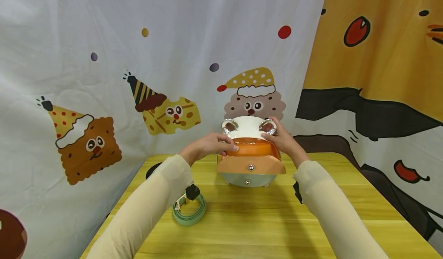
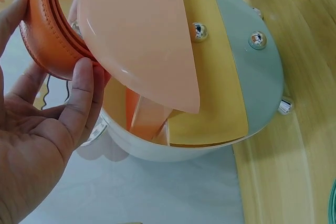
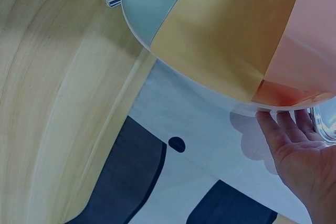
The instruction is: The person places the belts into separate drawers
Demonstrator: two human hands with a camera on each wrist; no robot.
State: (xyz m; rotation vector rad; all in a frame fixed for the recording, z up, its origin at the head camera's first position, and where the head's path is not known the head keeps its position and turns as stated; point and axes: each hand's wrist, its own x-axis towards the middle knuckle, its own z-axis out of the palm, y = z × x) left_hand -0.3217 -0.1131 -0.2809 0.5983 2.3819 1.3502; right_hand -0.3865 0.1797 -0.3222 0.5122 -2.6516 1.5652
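Observation:
A rounded desktop drawer box [image 1: 247, 125] with a white top and two shiny silver ears stands at the back of the table. Its peach drawer [image 1: 235, 165] is pulled forward, above a yellow drawer [image 2: 215, 87] and a pale green drawer [image 1: 238, 179], each with a silver knob. My left hand [image 1: 216, 143] pinches a coiled orange leather belt [image 2: 47, 40] between thumb and fingers, right over the pulled-out peach drawer. With my right hand [image 1: 282, 136] I grip the box's upper right side by the ear, thumb at the front and fingers behind.
A coiled green belt [image 1: 188, 218] lies on the wooden table [image 1: 235, 232], near my left forearm. Something black [image 1: 152, 170] sits at the table's left edge, partly hidden by the sleeve. A cartoon-printed curtain [image 1: 194, 59] hangs close behind the box.

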